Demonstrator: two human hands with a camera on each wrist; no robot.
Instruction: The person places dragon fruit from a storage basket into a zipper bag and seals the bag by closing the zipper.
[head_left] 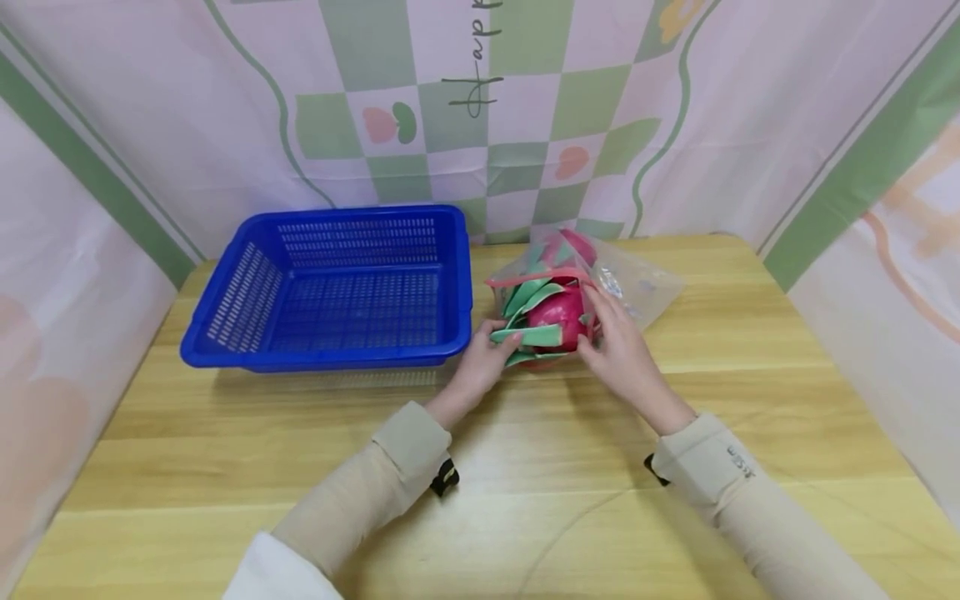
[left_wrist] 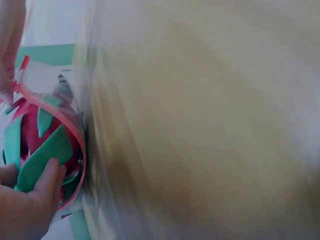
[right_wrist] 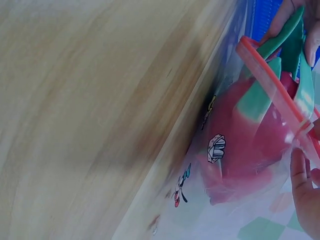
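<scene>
A pink dragon fruit (head_left: 553,310) with green leaf-like scales lies partly inside a clear plastic zip bag (head_left: 647,293) with a red edge along its mouth. My left hand (head_left: 480,365) pinches one green scale (left_wrist: 46,159) between thumb and fingers at the bag's opening. On the other side, my right hand (head_left: 628,360) holds the red edge (right_wrist: 272,82) of the bag. Through the printed plastic, more pink shows behind the front fruit in the head view; whether it is a second fruit I cannot tell.
A blue perforated basket (head_left: 322,360) stands on the wooden table (head_left: 525,500), left of the bag and close to my left hand. Its floor shows bare. A patterned cloth (head_left: 525,108) hangs behind the table and along its sides.
</scene>
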